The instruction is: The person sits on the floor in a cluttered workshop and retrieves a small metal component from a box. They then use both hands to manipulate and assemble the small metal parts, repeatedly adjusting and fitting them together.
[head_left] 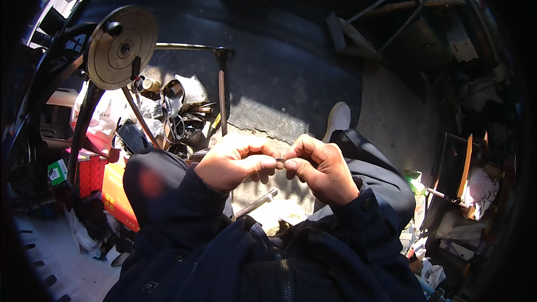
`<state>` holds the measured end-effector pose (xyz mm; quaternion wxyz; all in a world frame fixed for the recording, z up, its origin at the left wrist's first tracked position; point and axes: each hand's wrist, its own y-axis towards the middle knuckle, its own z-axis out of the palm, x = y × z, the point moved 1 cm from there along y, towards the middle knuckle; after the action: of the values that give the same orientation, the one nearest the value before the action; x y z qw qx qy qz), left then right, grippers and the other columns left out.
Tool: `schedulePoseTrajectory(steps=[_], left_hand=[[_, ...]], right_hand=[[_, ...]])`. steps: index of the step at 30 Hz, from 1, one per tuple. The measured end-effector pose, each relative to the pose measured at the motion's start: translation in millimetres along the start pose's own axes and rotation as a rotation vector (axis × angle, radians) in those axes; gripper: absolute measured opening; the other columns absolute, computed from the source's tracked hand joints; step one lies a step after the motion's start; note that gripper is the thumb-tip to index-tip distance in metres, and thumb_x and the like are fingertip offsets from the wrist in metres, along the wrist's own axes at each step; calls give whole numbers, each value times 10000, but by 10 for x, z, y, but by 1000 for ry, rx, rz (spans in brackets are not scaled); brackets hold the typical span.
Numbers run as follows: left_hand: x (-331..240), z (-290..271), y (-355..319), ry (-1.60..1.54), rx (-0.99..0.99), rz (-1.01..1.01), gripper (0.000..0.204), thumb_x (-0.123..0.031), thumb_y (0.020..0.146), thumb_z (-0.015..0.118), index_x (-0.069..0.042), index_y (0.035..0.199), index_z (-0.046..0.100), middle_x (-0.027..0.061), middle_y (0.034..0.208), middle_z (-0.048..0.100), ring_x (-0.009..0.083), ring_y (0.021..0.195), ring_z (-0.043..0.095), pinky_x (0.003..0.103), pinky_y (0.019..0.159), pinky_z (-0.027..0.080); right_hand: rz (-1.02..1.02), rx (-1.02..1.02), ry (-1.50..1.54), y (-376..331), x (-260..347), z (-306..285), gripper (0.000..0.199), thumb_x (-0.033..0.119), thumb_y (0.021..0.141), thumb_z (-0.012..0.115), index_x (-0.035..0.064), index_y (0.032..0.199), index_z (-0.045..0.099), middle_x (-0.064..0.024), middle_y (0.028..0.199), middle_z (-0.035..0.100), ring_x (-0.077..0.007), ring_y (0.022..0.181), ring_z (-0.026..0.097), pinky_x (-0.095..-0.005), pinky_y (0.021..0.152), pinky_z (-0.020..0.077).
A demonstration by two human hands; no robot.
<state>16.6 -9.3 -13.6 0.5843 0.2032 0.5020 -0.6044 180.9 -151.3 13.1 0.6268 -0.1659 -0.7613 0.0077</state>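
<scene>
My left hand (239, 159) and my right hand (320, 169) meet in front of me, above my lap. Between their pinched thumbs and fingers they hold a small, thin dark piece (280, 160), one end in each hand. Most of it is covered by my fingertips, so its kind does not show. Both hands are closed, with the thumbs on top. Below them, on the sunlit ground, lie a grey bar (256, 203) and a pale yellowish heap (279, 212).
At the left stands a machine with a round metal wheel (124, 47), beside a metal post (222, 89). Bags and clutter (179, 106) lie under it, near an orange-red box (120, 193). A metal-legged frame (391, 17) stands far right; more clutter (475, 190) sits at the right.
</scene>
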Motion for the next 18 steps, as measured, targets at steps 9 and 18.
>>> schedulePoseTrajectory(steps=[9,18], left_hand=[[-7,11,3,6,19,-11,119,-102,959,681,-8,1025,715,26,858,696,72,721,631,219,660,501],[8,-24,9,-47,63,-12,102,-48,955,657,25,1019,687,52,866,692,98,744,641,244,698,526]], right_hand=[[49,30,47,-20,6,-12,37,28,925,660,-6,926,645,-42,761,696,-71,706,630,-221,661,497],[8,12,30,-24,-22,19,33,2,917,668,-15,940,653,-38,768,700,-67,708,635,-223,659,508]])
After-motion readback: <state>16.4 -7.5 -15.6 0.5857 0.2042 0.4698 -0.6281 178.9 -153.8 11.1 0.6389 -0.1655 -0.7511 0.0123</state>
